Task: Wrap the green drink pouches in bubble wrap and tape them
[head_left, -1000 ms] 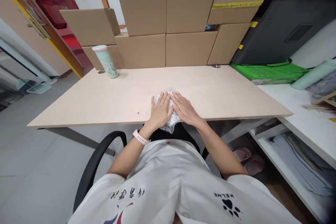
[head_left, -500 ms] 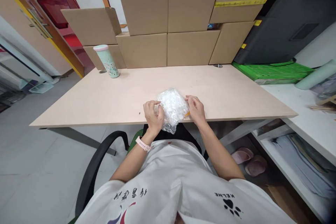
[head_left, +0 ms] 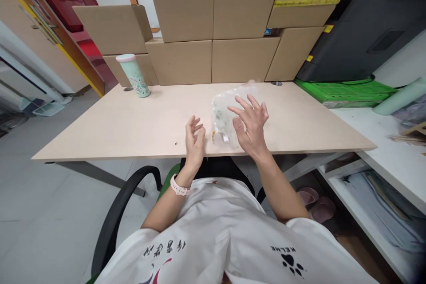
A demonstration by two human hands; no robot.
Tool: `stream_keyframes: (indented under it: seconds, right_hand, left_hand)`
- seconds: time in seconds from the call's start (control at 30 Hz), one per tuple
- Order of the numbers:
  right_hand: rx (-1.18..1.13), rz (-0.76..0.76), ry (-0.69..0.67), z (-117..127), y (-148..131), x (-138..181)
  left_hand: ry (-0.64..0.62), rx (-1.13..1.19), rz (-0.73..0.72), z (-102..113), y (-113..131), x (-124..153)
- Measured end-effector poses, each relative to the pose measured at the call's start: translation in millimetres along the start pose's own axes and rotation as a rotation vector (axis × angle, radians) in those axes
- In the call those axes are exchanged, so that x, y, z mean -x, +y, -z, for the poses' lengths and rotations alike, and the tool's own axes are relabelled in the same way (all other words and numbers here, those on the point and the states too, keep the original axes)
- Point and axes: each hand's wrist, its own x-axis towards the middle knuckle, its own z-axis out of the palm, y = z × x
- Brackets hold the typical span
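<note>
A sheet of clear bubble wrap [head_left: 220,105] lies opened out near the front of the table [head_left: 159,126]. Greenish patches show through it, too blurred to name. Near its front edge are a small white piece [head_left: 226,139] and an orange bit [head_left: 213,135]. To the left of the wrap, my left hand [head_left: 195,142] is raised with its fingers loosely bent and apart, holding nothing. My right hand [head_left: 252,128] is over the wrap's right side, fingers spread and nothing in them; whether it touches the wrap, I cannot tell.
A mint tumbler [head_left: 135,77] with a pink rim stands at the back left. Stacked cardboard boxes [head_left: 181,62] line the rear edge. On the right, a green pack [head_left: 346,91] and a pale green roll [head_left: 401,96] lie on a white side surface [head_left: 356,122]. A chair armrest [head_left: 113,222] is at my left.
The bundled bubble wrap has been spread flat toward the back and right. My right hand has let go, lifted and fanned its fingers; my left hand has come away from the wrap.
</note>
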Motion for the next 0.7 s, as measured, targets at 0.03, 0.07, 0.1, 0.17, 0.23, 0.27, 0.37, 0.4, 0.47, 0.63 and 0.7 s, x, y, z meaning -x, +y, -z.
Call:
stream_keyframes:
  seconds: [0.03,0.07,0.1,0.17,0.23,0.27,0.37,0.4,0.47,0.63,0.7]
  right_hand:
    - [0.029,-0.011,0.015,-2,4,4]
    - [0.053,-0.025,0.021,-4,7,8]
    - [0.076,-0.037,0.024,-5,11,12]
    - [0.128,-0.04,0.028,-8,14,19]
    - [0.183,-0.006,0.006,-11,14,23]
    - [0.199,0.023,-0.021,-12,13,25]
    - [0.185,0.093,-0.157,-18,15,30]
    - [0.17,0.087,-0.209,-21,19,32]
    - [0.147,0.019,-0.31,-26,30,36]
    - [0.135,-0.088,-0.424,-33,60,46]
    - [0.139,-0.082,-0.409,-32,64,47]
  left_hand:
    - [0.052,-0.048,-0.037,5,-1,-1]
    - [0.083,-0.089,-0.067,9,-1,-2]
    - [0.095,-0.127,-0.094,12,1,-2]
    - [0.08,-0.21,-0.164,15,5,0]
    - [0.034,-0.317,-0.261,12,11,5]
    - [-0.006,-0.38,-0.313,10,13,7]
    - [-0.189,-0.596,-0.444,2,14,12]
    - [-0.267,-0.666,-0.468,1,12,12]
    - [-0.404,-0.782,-0.489,-1,6,9]
    - [-0.419,-0.871,-0.471,-6,-5,0]
    - [-0.394,-0.849,-0.464,-9,-6,-2]
